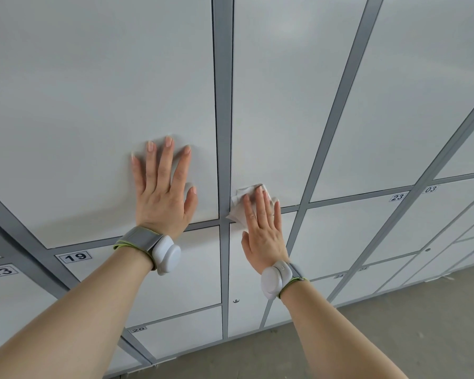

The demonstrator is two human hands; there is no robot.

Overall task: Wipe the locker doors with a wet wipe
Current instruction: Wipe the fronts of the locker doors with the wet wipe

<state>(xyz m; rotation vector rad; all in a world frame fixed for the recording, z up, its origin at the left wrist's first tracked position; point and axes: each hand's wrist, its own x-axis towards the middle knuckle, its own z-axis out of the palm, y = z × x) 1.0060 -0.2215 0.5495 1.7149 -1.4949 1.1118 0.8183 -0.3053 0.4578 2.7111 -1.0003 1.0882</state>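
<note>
label 19, grey frame, concrete floor

A bare, mottled grey concrete floor runs along the lower right, lit by soft, even, diffuse light.

Concrete floor, grey and bare-surfaced, runs along the near right. A bank of lockers stands directly on it: white doors shut, grey frames between. Number label 19 legible, lower left.
</note>
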